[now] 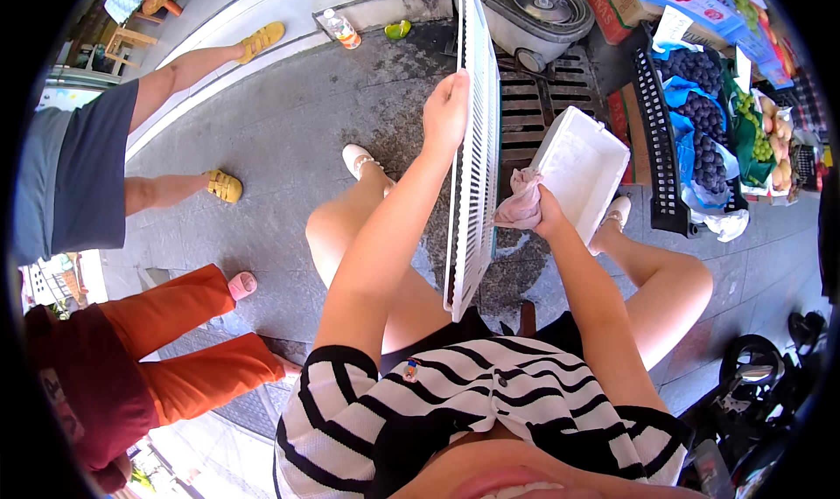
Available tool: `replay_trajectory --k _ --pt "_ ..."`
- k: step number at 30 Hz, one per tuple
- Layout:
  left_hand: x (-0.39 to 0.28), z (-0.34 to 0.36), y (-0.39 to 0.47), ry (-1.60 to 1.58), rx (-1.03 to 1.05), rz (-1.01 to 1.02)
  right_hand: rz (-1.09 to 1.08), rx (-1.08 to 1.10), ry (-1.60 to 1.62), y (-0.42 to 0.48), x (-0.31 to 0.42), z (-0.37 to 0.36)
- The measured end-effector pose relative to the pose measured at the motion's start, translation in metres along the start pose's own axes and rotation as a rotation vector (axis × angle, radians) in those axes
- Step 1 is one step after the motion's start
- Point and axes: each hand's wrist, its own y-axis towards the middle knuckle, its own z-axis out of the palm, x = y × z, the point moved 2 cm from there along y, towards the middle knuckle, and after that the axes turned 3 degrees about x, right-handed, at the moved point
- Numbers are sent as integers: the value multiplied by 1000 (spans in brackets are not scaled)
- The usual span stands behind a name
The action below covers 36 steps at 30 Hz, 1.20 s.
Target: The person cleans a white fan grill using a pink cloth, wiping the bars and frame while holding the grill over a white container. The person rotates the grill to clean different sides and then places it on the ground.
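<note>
My left hand (446, 109) grips the far part of a white slatted plastic panel (480, 138), possibly the side of a shallow crate. It stands on edge between my knees, seen almost edge-on, so its broad faces are largely hidden. Bunched in my right hand (550, 210) is a damp-looking pink cloth (522, 204), close to the panel's right side; whether it touches is unclear. Just beyond that hand, a white foam box (587, 161) sits tilted near my right foot, its hollow side facing up.
Dark grapes (699, 112) fill a black crate (656, 138) at right. Ahead lie a drain grate (558, 99) and a wheeled grey base (538, 20). A bottle (342, 30) and green peel (398, 29) lie farther left. Two people stand at left; a motorbike (755, 374) is behind right.
</note>
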Motion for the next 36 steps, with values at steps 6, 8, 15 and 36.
replay_trajectory --k 6,8,15,36 --pt "21 5 -51 -556 290 -169 -32 335 8 -66 26 18" --pt "22 4 -66 -598 311 -146 -93 289 2 -84 33 41" --pt "6 10 -105 -741 298 -394 -246 366 -17 -117 40 70" --pt "26 37 -99 -515 174 19 -874 -298 -1653 -12 87 228"
